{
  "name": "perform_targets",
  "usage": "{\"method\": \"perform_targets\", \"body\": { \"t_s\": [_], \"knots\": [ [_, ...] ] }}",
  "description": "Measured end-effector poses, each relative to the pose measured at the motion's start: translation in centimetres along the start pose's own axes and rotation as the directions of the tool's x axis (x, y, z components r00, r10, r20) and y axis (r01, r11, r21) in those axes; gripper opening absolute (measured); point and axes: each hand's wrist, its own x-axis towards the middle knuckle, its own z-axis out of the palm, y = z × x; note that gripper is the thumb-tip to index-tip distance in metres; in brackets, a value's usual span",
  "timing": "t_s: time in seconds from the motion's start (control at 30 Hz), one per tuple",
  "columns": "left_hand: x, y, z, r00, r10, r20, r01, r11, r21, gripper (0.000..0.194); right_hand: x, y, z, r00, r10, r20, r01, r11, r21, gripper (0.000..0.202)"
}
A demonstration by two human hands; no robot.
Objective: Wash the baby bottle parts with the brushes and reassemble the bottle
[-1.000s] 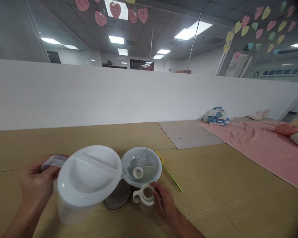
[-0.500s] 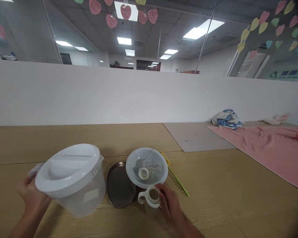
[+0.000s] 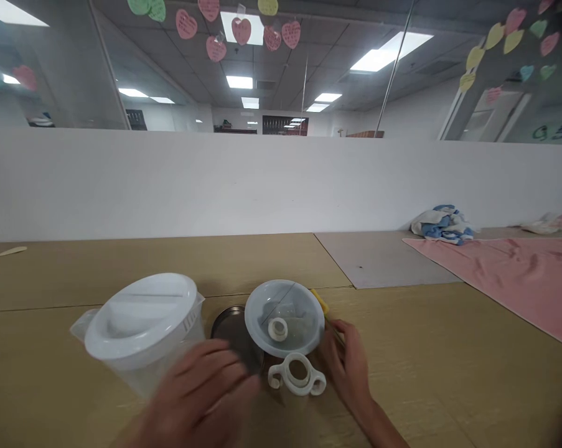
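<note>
My left hand (image 3: 201, 398) is smeared by motion in front of a translucent pitcher (image 3: 143, 323) with a white lid; it has no hold on the pitcher's handle, and its fingers are too blurred to read. My right hand (image 3: 350, 364) closes round the thin stick of a yellow-headed brush (image 3: 320, 302), beside the bowl's right edge; its fingers hide most of the stick. Between the hands stands a small cup with a white two-handled ring (image 3: 297, 389), untouched. Behind that cup sits a pale bowl (image 3: 262, 298) with a white ring (image 3: 277, 330) and clear pieces in it.
A dark metal tray (image 3: 236, 333) lies between pitcher and bowl, partly covered by my left hand. At right a pink cloth (image 3: 505, 274) is spread on the table, with a crumpled blue-and-white cloth (image 3: 444, 224) behind it. A white wall (image 3: 262, 186) bounds the table's far side.
My left hand has let go of the pitcher's handle and moved right. My right hand has left the two-handled cup and taken the brush. The cup has turned, showing both handles.
</note>
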Motion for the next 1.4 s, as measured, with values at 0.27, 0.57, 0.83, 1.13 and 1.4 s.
{"method": "perform_targets", "body": {
  "t_s": [0.27,0.57,0.83,1.13,1.4],
  "knots": [
    [7.9,-1.8,13.2,0.896,-0.215,0.388,0.254,0.966,-0.051,0.026,0.9,2.9,-0.1,0.997,0.073,-0.038,-0.079,0.978,-0.191,0.028],
    [6.4,-1.8,17.0,0.819,-0.274,0.504,0.313,0.95,0.008,0.018,0.6,3.6,0.6,0.955,0.19,0.229,0.024,0.717,-0.697,0.032],
    [6.6,-2.5,15.9,0.797,-0.375,0.474,0.446,0.894,-0.041,0.009,1.2,2.5,0.2,0.959,0.264,0.1,-0.183,0.852,-0.491,0.033],
    [7.9,-3.0,11.6,0.79,-0.514,0.333,0.599,0.763,-0.243,0.015,0.0,0.8,0.0,0.981,-0.186,0.046,0.19,0.975,-0.114,0.029],
    [8.1,-2.6,9.0,0.788,-0.566,0.243,0.614,0.693,-0.378,0.022,-0.7,0.2,0.1,0.991,-0.108,-0.075,0.106,0.994,-0.031,0.03]
  ]
}}
